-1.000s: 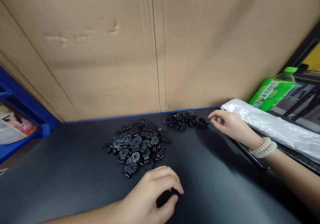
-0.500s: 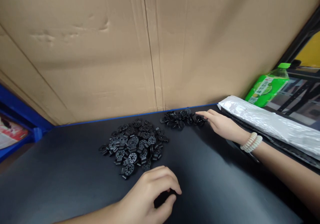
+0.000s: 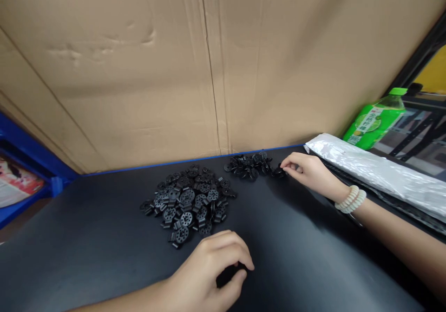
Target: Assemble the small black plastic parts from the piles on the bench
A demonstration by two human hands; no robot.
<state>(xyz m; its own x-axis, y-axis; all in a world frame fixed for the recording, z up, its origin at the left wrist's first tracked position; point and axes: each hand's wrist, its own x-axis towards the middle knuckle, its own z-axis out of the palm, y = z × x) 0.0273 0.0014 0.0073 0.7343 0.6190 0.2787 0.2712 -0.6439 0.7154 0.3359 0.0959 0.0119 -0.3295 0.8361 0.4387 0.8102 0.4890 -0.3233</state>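
Right hand (image 3: 308,172) pinching a black piece at the small far pile (image 3: 251,165) on the worktop (image 3: 104,247); left hand (image 3: 212,270) curled over another piece; best lift single parts cleanly, no dragging.

Two hands: left hand (image 3: 205,275), right hand (image 3: 308,172). Two heaps of black discs: a big heap (image 3: 188,203), too many to count, and a small heap (image 3: 252,165), count unclear. One green bottle (image 3: 374,119). One silver bag (image 3: 376,175). One bead bracelet (image 3: 350,199). One cardboard sheet (image 3: 209,61). One black table (image 3: 104,256)
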